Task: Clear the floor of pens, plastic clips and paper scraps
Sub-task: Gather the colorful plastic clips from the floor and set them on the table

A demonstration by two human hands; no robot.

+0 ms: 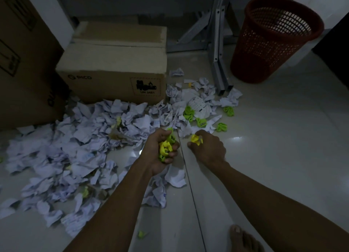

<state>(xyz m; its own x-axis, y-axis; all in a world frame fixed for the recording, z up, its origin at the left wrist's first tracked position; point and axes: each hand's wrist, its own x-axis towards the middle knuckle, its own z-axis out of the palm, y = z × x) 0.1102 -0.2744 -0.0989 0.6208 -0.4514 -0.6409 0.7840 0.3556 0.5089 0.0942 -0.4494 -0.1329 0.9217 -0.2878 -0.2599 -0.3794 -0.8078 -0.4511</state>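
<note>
Crumpled paper scraps (79,138) are sprawling over the floor beside a cardboard box (113,70) (basket (273,40) standing well apart). Left hand (162,149) is clutching several yellow clips (165,147); right hand (209,147) is pinching one yellow clip (195,138).

"PICO" printed on cardboard box (113,85) front | "UN 3481" under hazard mark on same box | other print unreadable
</note>
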